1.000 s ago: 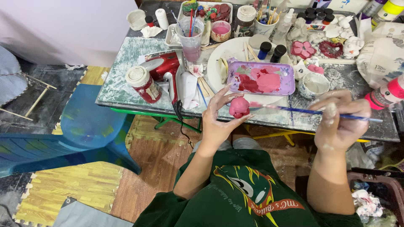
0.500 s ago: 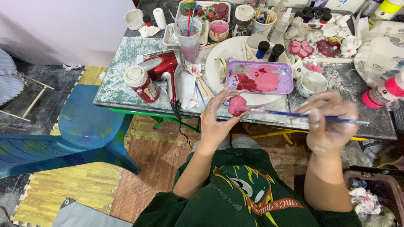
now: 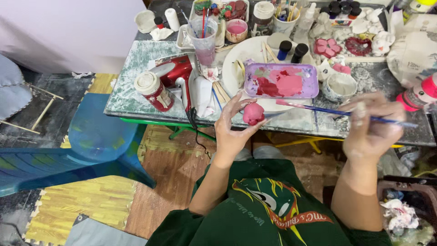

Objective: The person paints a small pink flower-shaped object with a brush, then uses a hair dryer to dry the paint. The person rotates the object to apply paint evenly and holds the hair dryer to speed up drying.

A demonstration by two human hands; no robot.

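Above the table edge, left hand (image 3: 234, 132) pinches a pink figurine (image 3: 253, 113); right hand (image 3: 368, 130) grips a brush (image 3: 339, 112).

Red hairdryer (image 3: 175, 73) nr purple palette (image 3: 281, 81), white bowl (image 3: 340, 86).

Both hands (image 3: 234, 130) (image 3: 369, 130) raised, fingers curled

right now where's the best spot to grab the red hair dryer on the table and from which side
Probably by its white handle, coming from the near table edge beside the left hand. The red hair dryer lies on its side with the handle pointing toward the person and bare along its length, while the red barrel is wider and has a red can close on its left.
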